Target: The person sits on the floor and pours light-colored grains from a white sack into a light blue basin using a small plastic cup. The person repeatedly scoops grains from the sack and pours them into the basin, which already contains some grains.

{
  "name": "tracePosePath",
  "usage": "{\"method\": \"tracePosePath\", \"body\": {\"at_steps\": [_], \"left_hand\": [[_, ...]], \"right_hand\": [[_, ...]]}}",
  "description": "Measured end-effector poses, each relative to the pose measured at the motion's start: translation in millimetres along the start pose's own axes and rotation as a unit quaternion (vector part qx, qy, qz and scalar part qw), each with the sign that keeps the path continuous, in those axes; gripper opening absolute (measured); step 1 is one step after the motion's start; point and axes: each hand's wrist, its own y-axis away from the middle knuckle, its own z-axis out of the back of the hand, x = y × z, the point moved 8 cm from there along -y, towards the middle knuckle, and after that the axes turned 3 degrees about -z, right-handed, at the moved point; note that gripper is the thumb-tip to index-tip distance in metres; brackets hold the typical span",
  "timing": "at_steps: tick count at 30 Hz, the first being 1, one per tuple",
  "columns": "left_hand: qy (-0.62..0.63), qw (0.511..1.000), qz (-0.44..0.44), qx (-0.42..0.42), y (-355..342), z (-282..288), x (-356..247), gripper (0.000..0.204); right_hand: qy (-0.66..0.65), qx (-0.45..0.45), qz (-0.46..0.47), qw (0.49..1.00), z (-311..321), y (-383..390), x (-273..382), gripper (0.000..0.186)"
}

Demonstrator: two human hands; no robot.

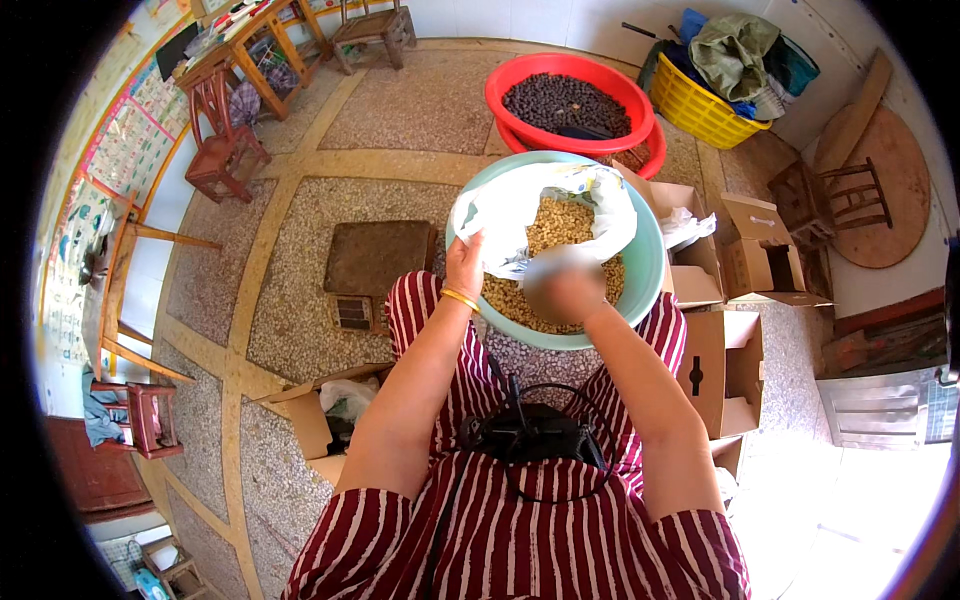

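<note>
A pale turquoise basin holds small beige kernels. A white plastic bag with its mouth wide open sits in the basin, and more kernels show inside it. My left hand grips the bag's left edge, with a yellow bangle on the wrist. My right hand is over the kernels at the bag's near side. It is blurred, so its fingers and anything in them cannot be made out.
Red basins of dark round pieces stand behind. Cardboard boxes lie at right and lower left. A yellow basket holds cloths. A low block is left of the basin; wooden chairs line the left wall.
</note>
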Motion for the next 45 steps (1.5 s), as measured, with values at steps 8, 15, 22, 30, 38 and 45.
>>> {"method": "tracePosePath", "body": {"at_steps": [8,15,22,30,38,45], "left_hand": [[0.017,0.999,-0.004,0.035,-2.8,-14.6,4.6,0.035],[0.026,0.999,0.037,0.014,0.2,1.8,9.6,0.033],[0.029,0.999,0.025,0.013,-0.5,10.8,20.0,0.032],[0.070,0.997,0.019,0.024,-2.7,0.1,19.8,0.031],[0.105,0.994,0.015,0.029,-4.6,1.8,22.0,0.031],[0.134,0.991,0.000,0.022,-3.0,-2.3,15.5,0.032]], "right_hand": [[-0.275,0.086,0.058,0.956,-64.8,-18.5,-41.3,0.043],[-0.428,0.188,-0.029,0.883,31.4,19.1,-8.7,0.048],[-0.661,0.187,-0.098,0.720,74.3,26.8,-12.0,0.043],[-0.154,-0.269,0.018,0.950,147.2,-13.8,-36.7,0.036],[0.026,-0.380,0.026,0.924,197.3,7.7,15.9,0.039],[-0.246,-0.393,-0.024,0.886,191.7,42.1,-11.4,0.043]]}}
